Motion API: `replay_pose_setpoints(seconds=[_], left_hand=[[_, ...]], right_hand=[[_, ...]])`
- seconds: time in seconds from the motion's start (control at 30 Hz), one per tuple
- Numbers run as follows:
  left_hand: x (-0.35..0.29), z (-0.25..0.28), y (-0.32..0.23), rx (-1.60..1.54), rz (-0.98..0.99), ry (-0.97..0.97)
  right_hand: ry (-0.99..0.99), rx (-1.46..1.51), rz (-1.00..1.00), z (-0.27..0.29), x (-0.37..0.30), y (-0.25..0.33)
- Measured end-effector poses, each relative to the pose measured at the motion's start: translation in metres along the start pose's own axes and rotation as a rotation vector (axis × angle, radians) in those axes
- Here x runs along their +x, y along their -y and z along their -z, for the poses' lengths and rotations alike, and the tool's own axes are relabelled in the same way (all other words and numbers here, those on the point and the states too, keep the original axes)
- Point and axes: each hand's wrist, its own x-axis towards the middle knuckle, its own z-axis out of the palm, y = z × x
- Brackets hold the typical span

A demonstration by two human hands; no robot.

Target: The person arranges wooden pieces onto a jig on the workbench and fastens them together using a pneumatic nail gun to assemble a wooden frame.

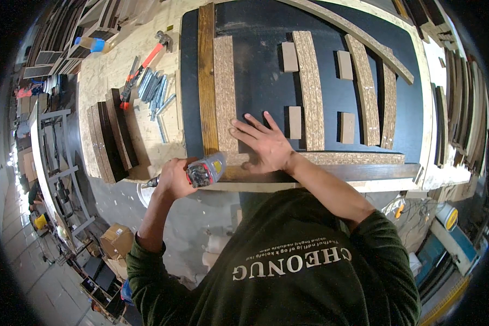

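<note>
My left hand (pixel 175 178) is wrapped round the handle of a grey, red and black air nail gun (pixel 207 169). Its head sits at the near left corner of a wooden frame, where a dark-stained upright strip (pixel 207 81) meets a dark front strip (pixel 331 173). Fingers spread, my right hand (pixel 269 146) presses flat near that corner, its fingertips by the lower end of a particleboard strip (pixel 226 87). Another particleboard strip (pixel 358 158) lies along the front strip, partly under this hand. The nail gun hides the joint at the corner.
On the black panel (pixel 261 65) lie more particleboard strips (pixel 308 89), several small blocks (pixel 290 57) and a slanting strip (pixel 358 35). At left are a hammer (pixel 156 51), strips of metal fasteners (pixel 153 87), stacked boards (pixel 106 136) and a blue-capped bottle (pixel 91 44).
</note>
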Motion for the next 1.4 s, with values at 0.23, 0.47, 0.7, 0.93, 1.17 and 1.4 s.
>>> replay_pose_setpoints(seconds=[0.23,0.47,0.7,0.93,1.17,1.4], left_hand=[[0.003,0.003,-0.010,-0.005,-0.150,-0.054],[0.006,0.000,-0.017,0.027,-0.123,0.009],[0.005,0.009,-0.024,-0.089,-0.037,0.102],[0.009,-0.003,-0.022,0.160,-0.082,0.036],[-0.004,0.002,-0.017,-0.280,-0.013,0.122],[-0.047,-0.051,0.041,-0.344,-0.012,-0.350]], right_hand=[[0.011,-0.025,-0.003,0.000,-0.001,-0.001],[0.021,0.011,-0.010,0.002,0.001,0.001],[0.027,-0.017,-0.007,0.000,0.002,0.002],[0.020,-0.009,-0.009,-0.001,0.003,0.002],[0.056,-0.030,-0.051,0.010,-0.005,-0.004],[-0.095,-0.105,-0.378,0.061,-0.067,-0.012]])
